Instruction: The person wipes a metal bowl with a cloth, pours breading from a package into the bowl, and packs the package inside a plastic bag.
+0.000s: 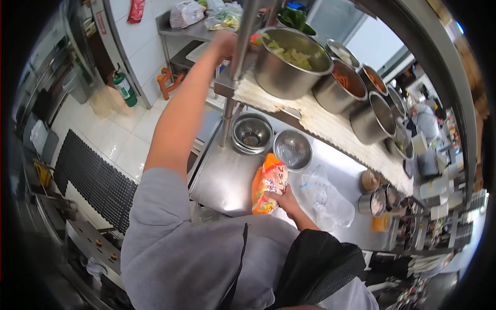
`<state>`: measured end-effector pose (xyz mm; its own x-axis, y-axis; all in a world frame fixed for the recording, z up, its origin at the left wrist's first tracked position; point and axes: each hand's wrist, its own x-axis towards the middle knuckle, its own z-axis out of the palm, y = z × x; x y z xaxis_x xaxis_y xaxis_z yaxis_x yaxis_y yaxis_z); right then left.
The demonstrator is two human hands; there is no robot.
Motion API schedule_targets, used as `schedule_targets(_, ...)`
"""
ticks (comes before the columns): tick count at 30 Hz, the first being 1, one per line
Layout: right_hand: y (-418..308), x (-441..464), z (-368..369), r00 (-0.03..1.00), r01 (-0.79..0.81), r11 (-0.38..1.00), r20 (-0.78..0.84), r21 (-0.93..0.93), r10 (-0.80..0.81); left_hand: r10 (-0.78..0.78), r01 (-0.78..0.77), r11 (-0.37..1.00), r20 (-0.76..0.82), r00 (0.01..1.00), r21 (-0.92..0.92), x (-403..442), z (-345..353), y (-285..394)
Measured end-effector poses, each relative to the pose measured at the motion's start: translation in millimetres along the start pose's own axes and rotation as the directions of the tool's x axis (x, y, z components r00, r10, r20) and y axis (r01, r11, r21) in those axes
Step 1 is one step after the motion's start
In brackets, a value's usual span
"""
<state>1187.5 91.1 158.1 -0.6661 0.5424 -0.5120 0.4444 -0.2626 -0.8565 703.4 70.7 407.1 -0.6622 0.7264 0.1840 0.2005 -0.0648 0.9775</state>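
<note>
My left arm reaches up to the far left end of the raised shelf, where my left hand (224, 45) is beside a metal post (240, 49). The post hides its fingers. A small red thing (254, 39) shows just past the post, next to a large steel pot (287, 77) of chopped pale green vegetables. Low over the steel counter (222, 181), my right hand (284, 199) is closed on an orange printed bag (269, 183). Just beyond the bag are a steel bowl (293, 150) and a stack of steel bowls (251, 132).
Several steel pots (340, 88), some with orange food, line the shelf (330, 124). A clear plastic bag (325, 199) lies on the counter's right part. Small containers (372, 202) stand farther right. At the far right is another person (426, 123). A fire extinguisher (124, 88) stands by the wall.
</note>
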Motion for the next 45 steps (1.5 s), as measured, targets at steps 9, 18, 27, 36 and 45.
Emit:
schedule_targets(9,3,-6,-8,0.959,0.244,0.944,-0.090,-0.220,-0.269,0.296,-0.057,0.897,-0.500,0.814,0.437,-91,-85,-21)
schedule_targets(18,-28,-60,-32,0.944,0.270,0.884,-0.075,-0.380,-0.321,-0.077,0.122,0.976,-0.238,0.968,0.179,-367,56,-107)
schedule_targets(27,-42,-125,-18,0.936,0.279,0.946,0.174,0.163,-0.306,-0.230,0.216,0.973,0.310,0.922,0.080,-401,193,-63)
schedule_targets(36,10,-143,-41,0.973,0.231,0.952,-0.020,0.200,-0.232,-0.587,0.651,0.739,0.310,0.748,-0.173,-342,198,-116)
schedule_targets(45,-22,-180,-38,0.627,0.651,0.439,0.113,-0.619,-0.771,-0.606,0.662,0.695,0.724,0.331,0.279,-313,194,-105)
